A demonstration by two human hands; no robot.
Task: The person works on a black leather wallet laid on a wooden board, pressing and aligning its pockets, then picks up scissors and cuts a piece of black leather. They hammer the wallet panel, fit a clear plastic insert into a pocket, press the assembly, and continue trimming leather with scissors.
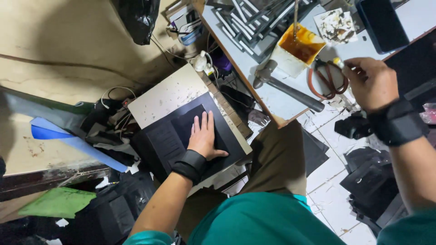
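On the low board: the left hand [204, 136] lies flat, palm down, on a black rectangular sheet of stiff material [181, 136], which rests on a speckled cream square board [163, 93].
Left fingers: stretched out straight and close together, pressing on the sheet rather than gripping it; a black wrist band [190, 165] sits just behind the hand.
Right hand: the right hand [370, 81] reaches up to the pale grey desk [281, 102], its fingers curled around a small tool with a pale tip [339, 62]; what kind of tool cannot be told.
Right wrist: wrapped in a black wrist strap [397, 123].
Beside the right hand: red-handled scissors [328, 78] lie on the desk, touching or just beside the fingers.
Glue pot: a white square tub of amber liquid [299, 47] stands near the scissors, with a thin stick upright in it.
Hammer: a grey metal hammer with a dark handle [286, 88] lies on the desk, near the tub.
Back of desk: a stack of dark grey flat strips [254, 20].
Floor at right: loose black cut pieces [370, 179] on white tiles.
Left edge: a blue rolled sheet [77, 143] and a green scrap [56, 202].
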